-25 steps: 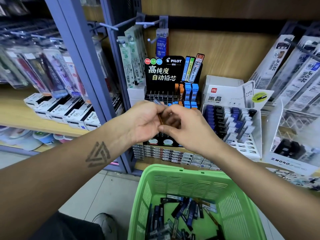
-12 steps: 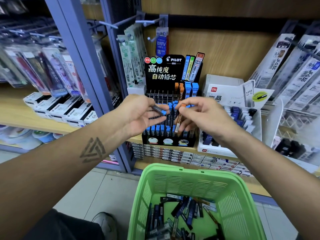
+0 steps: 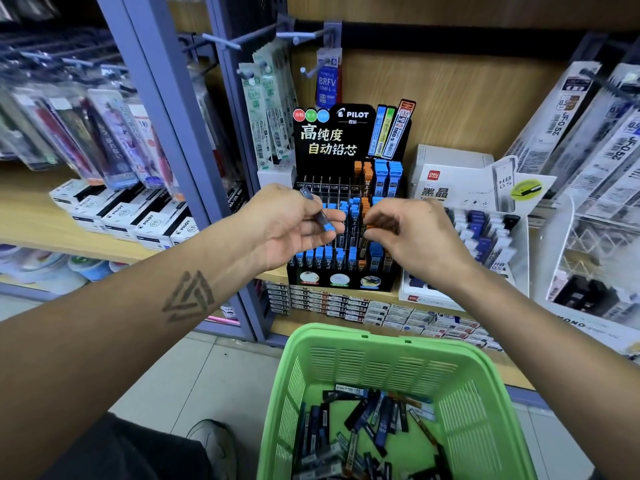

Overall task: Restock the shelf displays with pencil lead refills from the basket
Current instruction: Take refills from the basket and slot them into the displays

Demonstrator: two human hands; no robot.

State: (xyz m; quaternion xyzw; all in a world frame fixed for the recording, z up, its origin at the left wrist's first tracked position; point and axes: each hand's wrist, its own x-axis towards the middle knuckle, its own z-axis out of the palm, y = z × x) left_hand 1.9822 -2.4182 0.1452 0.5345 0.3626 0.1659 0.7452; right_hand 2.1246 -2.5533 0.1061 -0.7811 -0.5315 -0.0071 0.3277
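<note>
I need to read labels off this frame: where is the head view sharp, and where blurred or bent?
Head view: sharp at centre, the Pilot display lettering reads clearly; hanging packs at the left edge smear into blur; wide-angle bending slants the shelf post; lighting is even, without strong glare.

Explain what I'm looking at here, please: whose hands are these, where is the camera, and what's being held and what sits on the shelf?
There is no machine: a person wears one camera on the head, looking forward and down at their bare hands. The left hand pinches a blue-capped lead refill. The right hand grips an orange-capped refill at the black Pilot display, which stands on a wooden shelf with slots of blue and orange refills. Beside it stands a white display of dark-capped refills. Below, a green basket holds more loose refills.
</note>
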